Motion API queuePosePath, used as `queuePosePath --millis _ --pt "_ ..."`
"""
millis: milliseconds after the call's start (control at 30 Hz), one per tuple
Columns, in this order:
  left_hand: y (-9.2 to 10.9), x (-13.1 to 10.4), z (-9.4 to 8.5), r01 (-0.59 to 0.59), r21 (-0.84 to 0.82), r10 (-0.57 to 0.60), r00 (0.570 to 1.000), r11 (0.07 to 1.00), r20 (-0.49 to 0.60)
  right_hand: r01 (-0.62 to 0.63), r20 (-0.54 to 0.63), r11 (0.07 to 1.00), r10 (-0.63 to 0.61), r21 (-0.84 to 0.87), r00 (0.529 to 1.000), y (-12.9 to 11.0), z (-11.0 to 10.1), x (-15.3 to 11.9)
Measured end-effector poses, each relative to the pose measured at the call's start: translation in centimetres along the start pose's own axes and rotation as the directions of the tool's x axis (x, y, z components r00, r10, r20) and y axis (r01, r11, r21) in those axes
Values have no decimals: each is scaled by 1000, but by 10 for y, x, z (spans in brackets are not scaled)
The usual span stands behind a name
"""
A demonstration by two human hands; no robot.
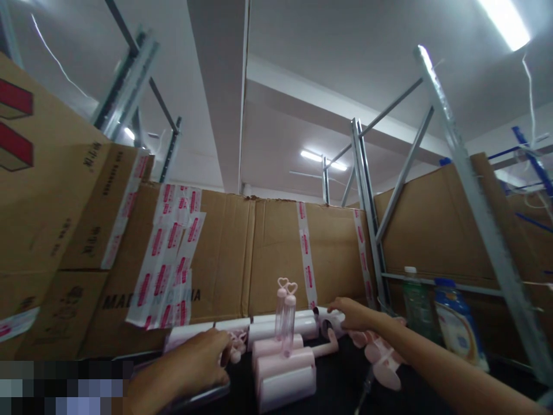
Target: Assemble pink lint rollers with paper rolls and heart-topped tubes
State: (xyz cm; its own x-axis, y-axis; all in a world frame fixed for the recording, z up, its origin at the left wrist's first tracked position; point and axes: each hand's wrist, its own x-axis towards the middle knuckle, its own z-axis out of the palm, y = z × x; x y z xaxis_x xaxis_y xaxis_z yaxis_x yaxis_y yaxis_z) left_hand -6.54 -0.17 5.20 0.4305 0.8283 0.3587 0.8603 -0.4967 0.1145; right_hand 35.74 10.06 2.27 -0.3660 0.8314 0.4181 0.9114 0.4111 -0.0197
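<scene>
Head view: I find a whitish piece (335, 320) toward the back of the black surface (339, 389), with the right hand (352, 314) at it. The fingers bend down over it, but from my end I cannot tell whether they pinch it or just rest there. Just in front lies a bent pink handle (332, 344). Over on the other side, the left hand (201, 360) hangs palm down, fingers curled and thumb standing apart from them. Its fingertips are right beside some small pink pieces (235, 347); I cannot make out whether they touch. Below that hand I get part of a dark flat object (209, 396).

Between the two hands I have pink-and-white rollers (287, 383) grouped at the front, and two clear tubes (287, 328) with heart-shaped pink tops upright among them. White rolls (283, 329) lie in a row behind. More pink pieces, some rounded and flat (386, 374), spread beneath the right forearm. Further right stand a green bottle (418, 308) and a blue-capped bottle (460, 323), near each other. Taped cardboard (276, 253) walls off the back, with metal uprights (366, 196) rising past it toward the ceiling lights (505, 22).
</scene>
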Motion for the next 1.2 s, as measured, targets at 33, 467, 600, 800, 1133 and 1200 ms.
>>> queuePosePath --millis 33,467,600,800,1133,1200 --pt "1 -1 -1 -2 -1 2 1000 1000 5 15 48 1000 -13 -22 999 2 2 4" --pt "6 -4 -4 -48 -18 48 998 999 31 147 195 949 -94 -279 976 5 12 17" --pt "14 -6 -8 -91 -19 91 996 996 26 213 228 910 -136 -356 964 0 11 17" --pt "32 -9 -13 -177 27 177 984 984 -15 198 195 878 -122 -437 973 -12 -3 13" --pt "40 -8 -18 -183 125 203 965 975 -167 90 1 878 -102 -470 995 -62 -105 -7" --pt "39 -9 -19 -167 116 186 966 979 -180 96 -20 879 -119 -467 993 -85 -126 -29"
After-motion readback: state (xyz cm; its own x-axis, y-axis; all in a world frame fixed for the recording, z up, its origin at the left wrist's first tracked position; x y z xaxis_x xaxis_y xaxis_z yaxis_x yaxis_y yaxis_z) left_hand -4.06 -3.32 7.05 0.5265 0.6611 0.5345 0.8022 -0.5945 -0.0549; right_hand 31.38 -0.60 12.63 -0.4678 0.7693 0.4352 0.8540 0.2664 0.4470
